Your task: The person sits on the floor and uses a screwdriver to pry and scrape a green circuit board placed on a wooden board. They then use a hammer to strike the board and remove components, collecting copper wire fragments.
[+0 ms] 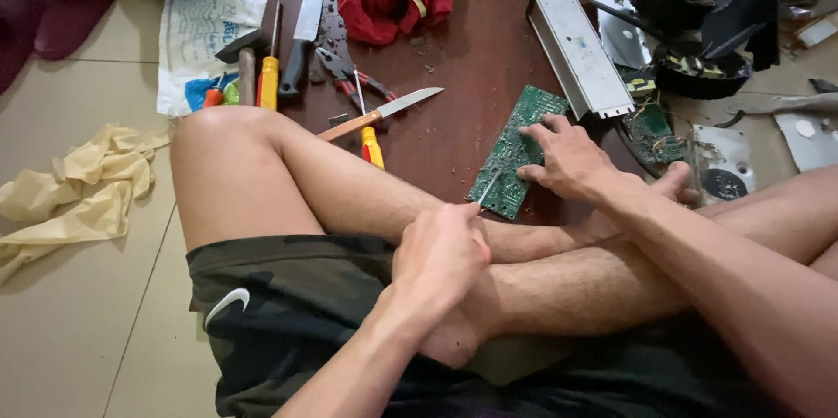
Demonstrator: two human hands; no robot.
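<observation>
A green rectangular circuit board (515, 152) is lying on the dark brown wooden desk (463, 60), with the right hand (567, 159) pressing flat on it, fingers spread. The left hand (441, 252) is gripping a thin metal tool (489, 187) in a closed fist, its tip touching the board's near edge. A long grey metal casing (576, 51) is lying just beside the board, bearing a pale label. A wooden-handled knife (380, 113) is resting further left.

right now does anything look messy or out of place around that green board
Yes. Small dark crumbs lie scattered over the brown board beside the green circuit board, and a heap of broken black parts sits on the floor at the right.
</observation>
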